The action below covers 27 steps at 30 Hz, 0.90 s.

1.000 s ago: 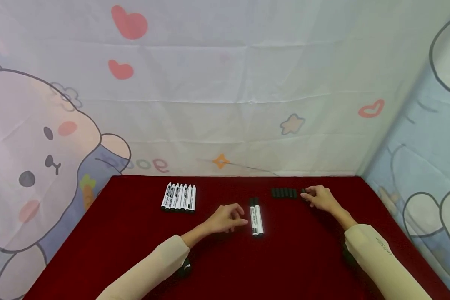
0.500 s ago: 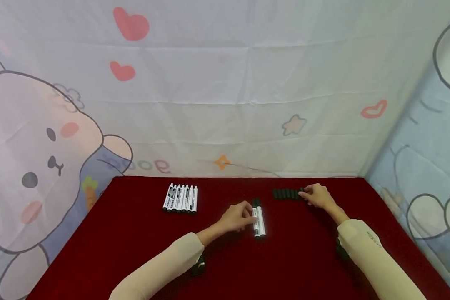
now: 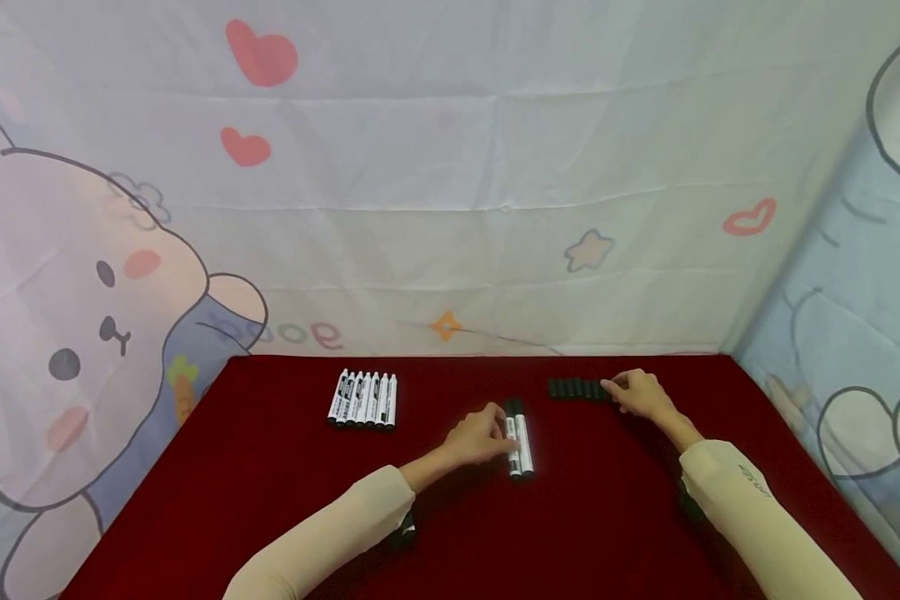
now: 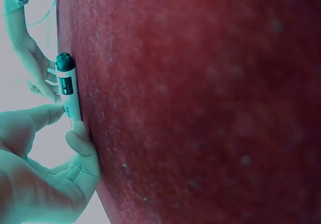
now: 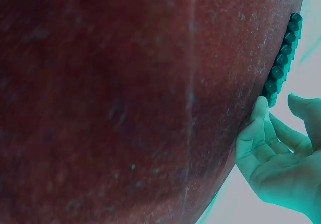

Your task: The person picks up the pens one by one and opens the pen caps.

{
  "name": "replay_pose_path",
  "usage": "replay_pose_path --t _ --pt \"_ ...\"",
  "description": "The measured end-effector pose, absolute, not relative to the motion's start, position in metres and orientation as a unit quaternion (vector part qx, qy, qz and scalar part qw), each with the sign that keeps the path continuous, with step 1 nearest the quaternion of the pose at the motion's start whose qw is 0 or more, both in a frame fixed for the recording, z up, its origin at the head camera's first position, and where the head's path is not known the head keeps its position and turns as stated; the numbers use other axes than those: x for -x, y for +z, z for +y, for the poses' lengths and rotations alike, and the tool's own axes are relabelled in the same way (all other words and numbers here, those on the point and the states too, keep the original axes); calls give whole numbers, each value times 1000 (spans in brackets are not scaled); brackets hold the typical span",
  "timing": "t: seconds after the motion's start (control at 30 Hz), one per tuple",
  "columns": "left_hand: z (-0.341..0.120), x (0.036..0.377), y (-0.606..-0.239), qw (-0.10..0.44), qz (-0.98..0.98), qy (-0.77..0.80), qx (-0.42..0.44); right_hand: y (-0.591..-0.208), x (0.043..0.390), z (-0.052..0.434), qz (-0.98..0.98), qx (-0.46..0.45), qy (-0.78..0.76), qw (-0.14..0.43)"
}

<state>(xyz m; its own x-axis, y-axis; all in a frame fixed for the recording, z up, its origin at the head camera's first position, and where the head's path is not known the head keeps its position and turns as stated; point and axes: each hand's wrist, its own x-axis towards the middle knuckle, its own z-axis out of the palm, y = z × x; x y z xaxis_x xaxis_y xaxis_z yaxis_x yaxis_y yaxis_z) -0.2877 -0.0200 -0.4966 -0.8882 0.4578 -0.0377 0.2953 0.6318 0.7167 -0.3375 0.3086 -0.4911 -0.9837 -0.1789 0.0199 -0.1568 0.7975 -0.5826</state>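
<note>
On the red table (image 3: pixel 270 500) | our left hand (image 3: pixel 474 437) pinched a marker (image 3: pixel 513 437) | our right hand (image 3: pixel 640 395) pinched a cap (image 3: pixel 606 390) by the cap row (image 3: pixel 570 388)

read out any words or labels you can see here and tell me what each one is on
"good", seen mirrored and partly hidden: on the backdrop beside the rabbit drawing.
Sleeve print on the right arm: too small to read.
Labels on the row of markers: too blurred to read.
Label on the marker at the left hand: black panel, unreadable in both views.
Caps by the right hand: no text visible.
</note>
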Motion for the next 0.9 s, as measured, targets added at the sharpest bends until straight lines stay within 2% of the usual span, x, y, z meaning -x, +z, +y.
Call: replay_pose_path --t 0.53,0.9 --pt "-16 284 -495 99 926 324 -167 -491 323 317 941 119 -316 11" --pt "-40 269 -491 106 928 322 -155 -489 300 297 939 168 -299 9"
